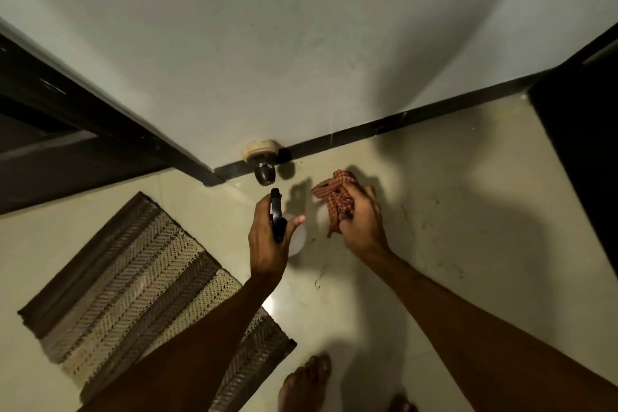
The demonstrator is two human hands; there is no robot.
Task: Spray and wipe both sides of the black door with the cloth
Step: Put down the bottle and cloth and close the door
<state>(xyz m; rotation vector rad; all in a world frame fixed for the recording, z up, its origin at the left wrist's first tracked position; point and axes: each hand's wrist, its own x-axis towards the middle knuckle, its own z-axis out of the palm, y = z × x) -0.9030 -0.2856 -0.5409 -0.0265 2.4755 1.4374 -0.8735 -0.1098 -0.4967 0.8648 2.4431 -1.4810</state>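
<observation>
A mat [133, 281] is laid on the floor [451, 211] at the left, below the door [50, 130]. A doorstop [264, 160] is fixed where wall [301, 27] meets floor. Before it, a spray bottle [284, 227] is held in the left hand [271, 237] and, to its right, a cloth [334, 197] in the right hand [361, 221].

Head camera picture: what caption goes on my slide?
Left hand holds spray bottle, right hand grips checked cloth.

No readable text, label or number anywhere — the dim view perhaps hides some.
</observation>
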